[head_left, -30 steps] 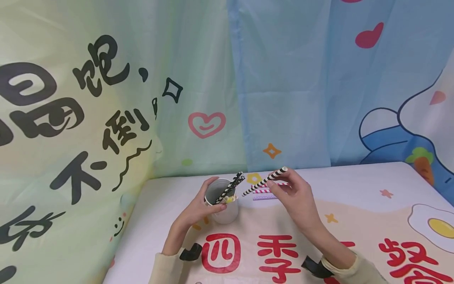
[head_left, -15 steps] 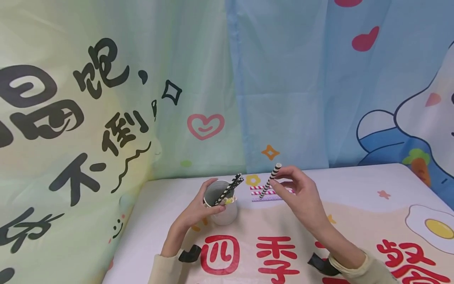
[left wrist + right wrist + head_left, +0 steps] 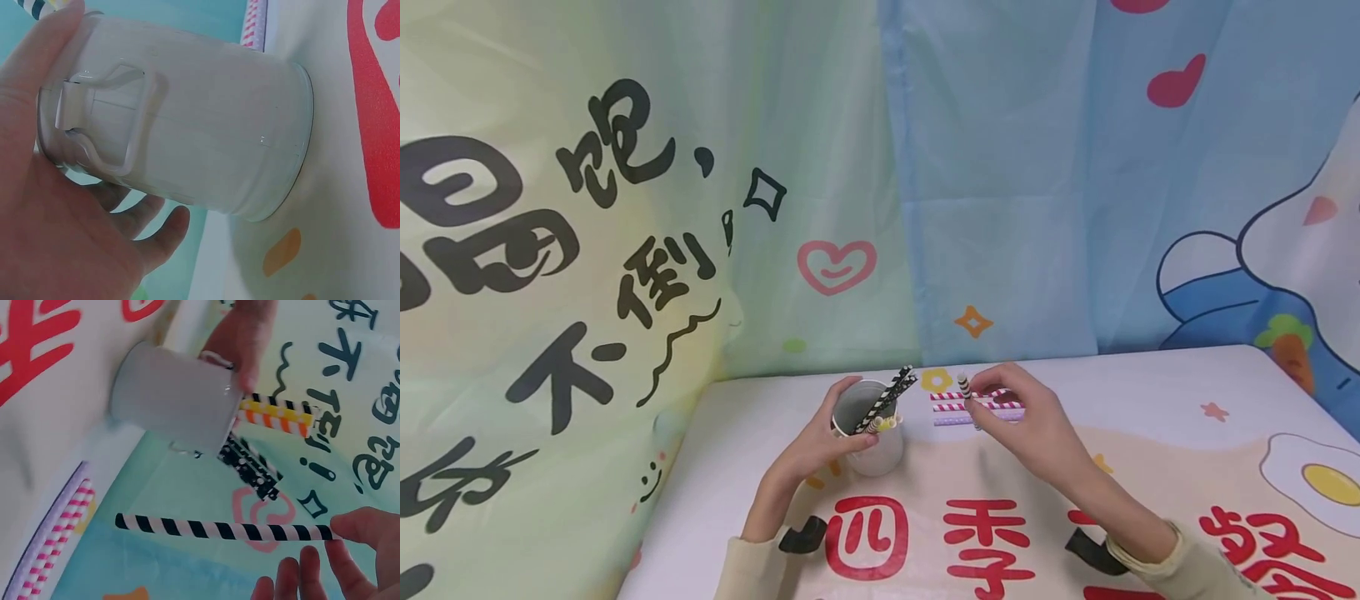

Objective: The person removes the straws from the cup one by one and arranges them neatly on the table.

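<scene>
My left hand (image 3: 814, 440) holds a small white pail (image 3: 880, 457) by its upper part, thumb at the rim and fingers round the far side. In the left wrist view, a wire-loop lug (image 3: 134, 119) shows on the pail's wall. Black dotted straws (image 3: 250, 467) and striped yellow and orange straws (image 3: 275, 419) lean out of its mouth. To the right of the pail, my right hand (image 3: 1033, 429) pinches a black-and-white striped paper straw (image 3: 228, 530) near its top end, between thumb and forefinger. That straw hangs almost upright, apart from the pail.
Pink-striped straws (image 3: 947, 407) and a purple straw (image 3: 951, 422) lie side by side on the table behind the right hand. A printed cloth (image 3: 1180, 400) covers the tabletop. Printed curtains (image 3: 1000, 167) hang behind it and at the left.
The striped straw has swung from a slant beside the pail's mouth to nearly upright. My right hand has shifted slightly and turned. The left hand and pail stay where they were.
</scene>
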Demonstrator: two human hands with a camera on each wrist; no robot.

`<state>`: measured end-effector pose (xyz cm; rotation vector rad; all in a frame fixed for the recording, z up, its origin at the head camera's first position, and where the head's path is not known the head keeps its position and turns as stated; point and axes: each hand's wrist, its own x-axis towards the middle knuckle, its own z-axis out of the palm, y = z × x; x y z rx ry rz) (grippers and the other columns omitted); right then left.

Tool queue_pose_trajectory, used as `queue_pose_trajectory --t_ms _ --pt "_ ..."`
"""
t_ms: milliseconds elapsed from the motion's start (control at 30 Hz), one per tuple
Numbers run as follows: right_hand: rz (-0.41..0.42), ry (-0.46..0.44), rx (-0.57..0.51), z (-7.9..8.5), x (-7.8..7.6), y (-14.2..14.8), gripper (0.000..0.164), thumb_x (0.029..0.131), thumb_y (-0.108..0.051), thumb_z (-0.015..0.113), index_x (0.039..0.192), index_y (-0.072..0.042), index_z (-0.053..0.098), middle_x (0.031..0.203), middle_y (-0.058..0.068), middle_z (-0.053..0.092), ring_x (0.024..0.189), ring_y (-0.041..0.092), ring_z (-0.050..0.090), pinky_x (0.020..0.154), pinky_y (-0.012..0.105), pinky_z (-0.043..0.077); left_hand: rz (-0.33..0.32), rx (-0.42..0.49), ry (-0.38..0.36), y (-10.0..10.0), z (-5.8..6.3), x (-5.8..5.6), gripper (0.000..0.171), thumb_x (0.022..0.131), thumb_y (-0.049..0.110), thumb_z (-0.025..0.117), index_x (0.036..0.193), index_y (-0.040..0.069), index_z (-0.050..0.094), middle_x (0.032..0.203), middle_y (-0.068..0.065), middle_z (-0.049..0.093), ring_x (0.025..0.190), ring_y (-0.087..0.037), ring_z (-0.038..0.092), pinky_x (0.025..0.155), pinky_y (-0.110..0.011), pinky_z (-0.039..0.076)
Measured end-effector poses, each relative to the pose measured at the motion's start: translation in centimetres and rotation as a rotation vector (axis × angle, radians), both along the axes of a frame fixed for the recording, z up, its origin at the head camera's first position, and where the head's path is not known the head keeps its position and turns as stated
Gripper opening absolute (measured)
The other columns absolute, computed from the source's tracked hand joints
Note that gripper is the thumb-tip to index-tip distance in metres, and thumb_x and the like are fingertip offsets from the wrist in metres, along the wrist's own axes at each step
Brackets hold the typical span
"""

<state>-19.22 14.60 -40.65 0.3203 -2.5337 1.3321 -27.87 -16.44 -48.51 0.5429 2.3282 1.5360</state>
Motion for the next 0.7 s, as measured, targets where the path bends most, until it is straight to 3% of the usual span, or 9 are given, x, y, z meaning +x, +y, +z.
queue_pose_trajectory --t_ms 233,400,700 --pt "-0.003 0.059 0.187 -0.7 -0.4 -0.2 0.023 0.089 -0.018 0.075 0.111 -0.021 0.067 0.111 -0.005 0.064 0.106 0.017 0.062 0.089 0.043 0.058 0.007 0.003 0.01 0.1 0.3 0.1 0.09 0.084 0.034 0.08 0.154 0.037 0.023 0.153 -0.007 0.037 0.14 -0.033 0.038 0.109 -0.066 0.037" --pt "-0.019 0.091 0.398 -1.6 -0.7 -0.4 0.024 0.086 -0.02 0.076 0.109 -0.02 0.07 0.108 -0.003 0.066 0.103 0.019 0.061 0.085 0.041 0.058 0.003 0.008 0.013 0.1 0.1 0.0 0.09 0.084 0.035 0.08 0.154 0.036 0.024 0.152 -0.008 0.038 0.139 -0.034 0.039 0.109 -0.065 0.038" --pt "-0.056 0.137 0.686 -3.7 -1.4 -0.6 0.03 0.082 -0.022 0.079 0.11 -0.015 0.069 0.101 0.005 0.066 0.094 0.024 0.061 0.083 0.042 0.057 -0.005 0.019 0.002 0.1 -0.1 0.1 0.094 0.084 0.034 0.08 0.157 0.028 0.021 0.153 -0.009 0.037 0.138 -0.035 0.04 0.108 -0.062 0.041"
